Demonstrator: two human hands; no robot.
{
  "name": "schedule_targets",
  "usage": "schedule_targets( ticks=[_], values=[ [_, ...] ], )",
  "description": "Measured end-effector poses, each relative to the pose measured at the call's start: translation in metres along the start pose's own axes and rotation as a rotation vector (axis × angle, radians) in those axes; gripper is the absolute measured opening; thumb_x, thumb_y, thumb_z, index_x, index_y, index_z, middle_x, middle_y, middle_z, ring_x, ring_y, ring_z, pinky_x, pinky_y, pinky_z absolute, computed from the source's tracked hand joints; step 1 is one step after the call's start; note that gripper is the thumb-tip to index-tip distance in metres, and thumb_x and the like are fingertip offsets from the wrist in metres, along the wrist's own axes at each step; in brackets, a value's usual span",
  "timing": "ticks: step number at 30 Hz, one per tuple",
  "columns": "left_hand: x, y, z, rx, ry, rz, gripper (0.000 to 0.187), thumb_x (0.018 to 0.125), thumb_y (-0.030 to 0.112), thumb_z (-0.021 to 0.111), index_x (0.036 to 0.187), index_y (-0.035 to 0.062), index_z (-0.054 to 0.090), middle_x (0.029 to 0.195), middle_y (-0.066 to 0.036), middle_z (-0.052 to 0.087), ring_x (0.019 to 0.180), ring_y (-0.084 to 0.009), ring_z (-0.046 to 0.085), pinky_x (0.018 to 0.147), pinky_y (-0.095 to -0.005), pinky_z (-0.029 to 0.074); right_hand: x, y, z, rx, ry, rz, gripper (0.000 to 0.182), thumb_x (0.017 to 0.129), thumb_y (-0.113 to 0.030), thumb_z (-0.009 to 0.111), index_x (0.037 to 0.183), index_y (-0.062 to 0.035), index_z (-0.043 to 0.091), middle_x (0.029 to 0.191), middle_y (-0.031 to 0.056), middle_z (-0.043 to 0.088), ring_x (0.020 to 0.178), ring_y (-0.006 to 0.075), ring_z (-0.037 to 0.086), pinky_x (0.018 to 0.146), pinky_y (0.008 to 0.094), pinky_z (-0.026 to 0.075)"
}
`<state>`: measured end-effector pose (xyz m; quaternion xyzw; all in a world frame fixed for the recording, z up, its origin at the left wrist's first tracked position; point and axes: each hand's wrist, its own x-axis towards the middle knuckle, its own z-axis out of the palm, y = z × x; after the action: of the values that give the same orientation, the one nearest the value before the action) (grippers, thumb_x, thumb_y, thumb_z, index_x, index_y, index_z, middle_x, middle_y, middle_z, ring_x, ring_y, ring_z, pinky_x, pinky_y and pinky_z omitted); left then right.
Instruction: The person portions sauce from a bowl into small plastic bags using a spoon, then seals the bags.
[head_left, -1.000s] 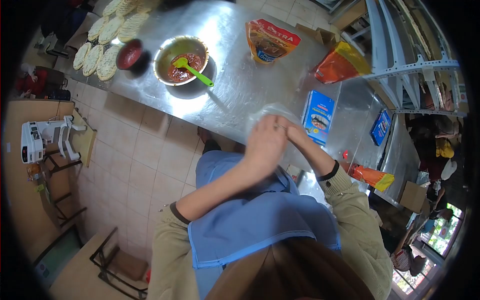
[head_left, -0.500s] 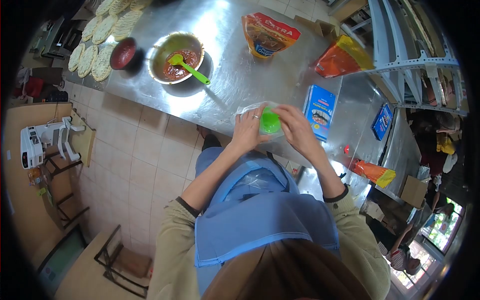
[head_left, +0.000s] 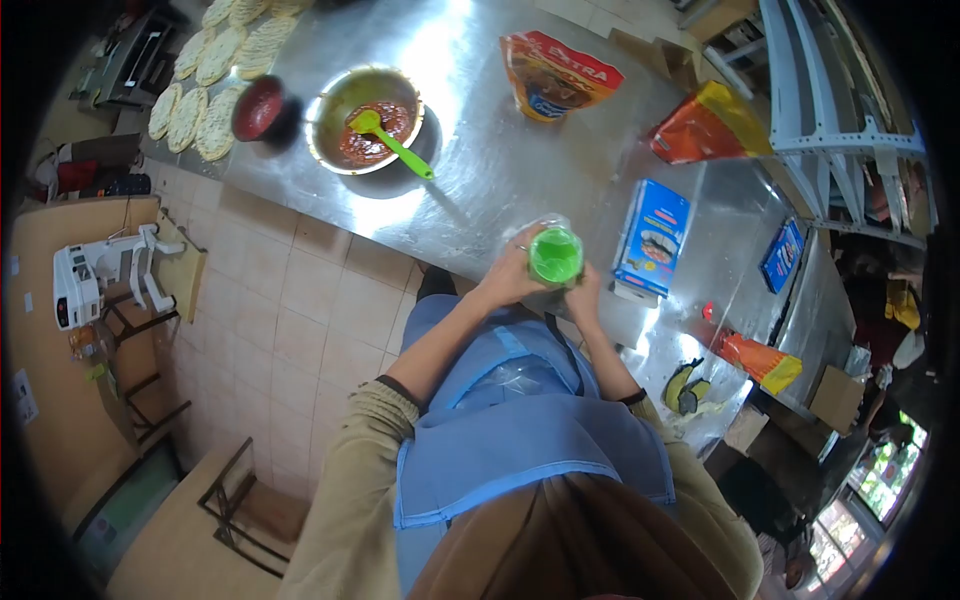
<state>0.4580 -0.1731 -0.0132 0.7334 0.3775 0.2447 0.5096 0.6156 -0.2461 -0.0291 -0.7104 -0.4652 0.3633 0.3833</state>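
Observation:
A bright green cup (head_left: 556, 254) with clear plastic film (head_left: 530, 231) about its rim is held just over the table's near edge, its mouth towards me. My left hand (head_left: 508, 277) wraps round its left side. On the lower right, my right hand (head_left: 583, 294) is closed against the cup and film; its fingertips are partly hidden. Further left stands a metal bowl (head_left: 335, 103) of red sauce (head_left: 365, 150), with a green spatula (head_left: 405, 157) leaning in it. Beside that bowl is a small dark red bowl (head_left: 258, 107).
Several flat dough rounds (head_left: 215, 125) lie at the far left of the steel table (head_left: 470, 120). At the back stand a red-topped pouch (head_left: 557, 77) and an orange bag (head_left: 705, 125). A blue box (head_left: 652, 238) lies on the right, before metal shelving (head_left: 850, 140).
The green cup now faces me more openly, with the film around its rim. My right hand has moved from the cup's upper right down to its lower right.

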Motion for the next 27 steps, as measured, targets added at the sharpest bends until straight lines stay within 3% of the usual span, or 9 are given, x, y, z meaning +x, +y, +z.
schedule_targets(
  ticks=[5,9,10,13,17,20,22,25,27],
  values=[
    [-0.008,0.032,-0.041,0.006,-0.237,-0.093,0.113,0.064,0.040,0.079,0.143,-0.0003,0.009,0.145,-0.022,0.022,0.133,-0.0340,0.026,0.110,-0.0363,0.023,0.013,-0.018,-0.034,0.328,0.013,0.177,0.028,0.094,-0.005,0.042,0.116,-0.0028,0.058,0.106,0.0088,0.063,0.093,0.0133,0.059,0.074,0.0253,0.048],
    [-0.009,0.043,-0.061,-0.218,-0.331,-0.286,0.096,0.080,0.045,0.064,0.140,-0.0080,0.012,0.135,-0.032,0.035,0.127,-0.0335,0.038,0.105,-0.0326,0.028,0.032,-0.021,-0.072,0.155,0.098,0.187,0.029,0.094,-0.007,0.043,0.119,-0.0039,0.057,0.110,0.0079,0.062,0.092,0.0107,0.058,0.071,0.0219,0.047],
    [-0.013,0.045,-0.063,-0.153,-0.235,-0.238,0.077,0.086,0.042,0.058,0.137,-0.0079,0.027,0.115,-0.029,0.054,0.108,-0.0282,0.054,0.093,-0.0300,0.039,0.038,-0.031,-0.077,0.124,0.123,0.172,0.029,0.094,-0.007,0.043,0.119,-0.0038,0.057,0.110,0.0081,0.061,0.091,0.0107,0.058,0.071,0.0215,0.047],
    [-0.003,0.062,-0.091,-0.214,-0.316,-0.371,0.060,0.091,0.039,0.053,0.129,-0.0064,0.041,0.092,-0.017,0.062,0.084,-0.0184,0.058,0.079,-0.0273,0.045,0.064,-0.077,-0.077,0.050,0.121,0.019,0.028,0.094,-0.007,0.043,0.118,-0.0028,0.057,0.111,0.0087,0.061,0.090,0.0113,0.059,0.069,0.0213,0.047],
    [-0.002,0.011,-0.079,-0.404,-0.134,-0.335,0.043,0.095,0.036,0.046,0.105,-0.0042,0.057,0.076,-0.007,0.061,0.067,-0.0109,0.055,0.064,-0.0256,0.046,0.092,-0.153,-0.033,0.110,0.001,-0.071,0.028,0.094,-0.007,0.044,0.117,-0.0013,0.058,0.109,0.0097,0.062,0.089,0.0125,0.060,0.070,0.0225,0.048],
    [-0.008,0.025,-0.123,-1.048,0.000,-0.647,0.041,0.093,0.036,0.047,0.087,-0.0024,0.058,0.074,-0.012,0.062,0.060,-0.0172,0.059,0.059,-0.0299,0.050,0.111,-0.186,0.018,0.307,-0.276,0.097,0.033,0.095,-0.011,0.045,0.125,-0.0015,0.051,0.115,0.0118,0.058,0.089,0.0140,0.060,0.075,0.0241,0.050],
    [-0.021,0.010,-0.159,-0.893,0.227,-0.725,0.039,0.094,0.037,0.044,0.081,0.0024,0.056,0.067,-0.007,0.058,0.059,-0.0149,0.059,0.056,-0.0271,0.050,0.125,-0.193,0.059,0.410,-0.460,0.278,0.040,0.095,-0.013,0.046,0.134,-0.0036,0.041,0.119,0.0123,0.056,0.090,0.0140,0.060,0.076,0.0241,0.050],
    [-0.060,-0.058,-0.199,-0.893,0.834,-0.611,0.037,0.095,0.039,0.040,0.077,0.0082,0.050,0.060,-0.003,0.051,0.053,-0.0144,0.055,0.050,-0.0261,0.047,0.147,-0.183,0.112,0.524,-0.636,0.411,0.055,0.094,-0.015,0.048,0.142,-0.0070,0.023,0.115,0.0117,0.056,0.091,0.0144,0.060,0.077,0.0250,0.051],
    [-0.071,-0.093,-0.245,-0.901,0.943,-0.562,0.038,0.095,0.042,0.038,0.096,0.0064,0.050,0.082,-0.006,0.055,0.074,-0.0149,0.057,0.065,-0.0283,0.049,0.160,-0.175,0.140,0.605,-0.714,0.488,0.062,0.093,-0.015,0.049,0.145,-0.0085,0.015,0.114,0.0113,0.056,0.092,0.0145,0.060,0.078,0.0249,0.051]
  ],
)
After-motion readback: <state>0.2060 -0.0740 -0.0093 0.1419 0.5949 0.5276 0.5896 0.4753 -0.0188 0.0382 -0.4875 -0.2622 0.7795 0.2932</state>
